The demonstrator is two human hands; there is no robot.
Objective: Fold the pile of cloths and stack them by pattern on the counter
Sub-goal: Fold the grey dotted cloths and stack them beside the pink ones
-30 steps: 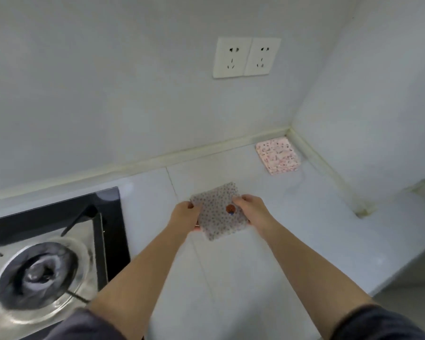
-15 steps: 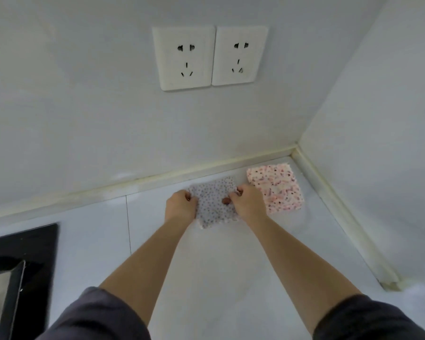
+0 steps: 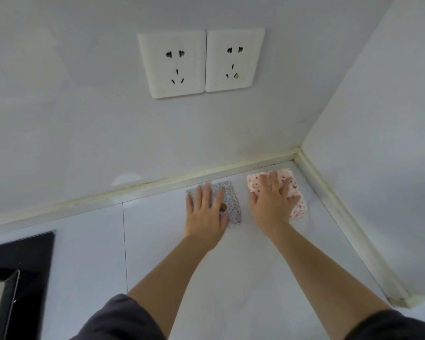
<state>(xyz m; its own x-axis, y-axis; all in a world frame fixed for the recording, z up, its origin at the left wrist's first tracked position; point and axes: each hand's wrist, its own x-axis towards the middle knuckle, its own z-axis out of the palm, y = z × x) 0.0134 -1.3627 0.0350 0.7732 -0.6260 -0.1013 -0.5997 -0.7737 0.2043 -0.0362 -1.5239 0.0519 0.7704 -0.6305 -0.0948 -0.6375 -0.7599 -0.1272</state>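
left hand (image 3: 205, 212) flat, fingers spread, pressing the grey dotted folded cloth (image 3: 231, 204); right hand (image 3: 271, 200) spread on the pink floral folded cloth (image 3: 296, 197) beside it near the counter (image 3: 157, 241) corner. lifting palms carelessly could drag folds open.

One head-worn wide-angle view looks forward and down from close over the counter (image 3: 172, 253) toward its back right corner, wall sockets (image 3: 201, 62) near the frame's top.
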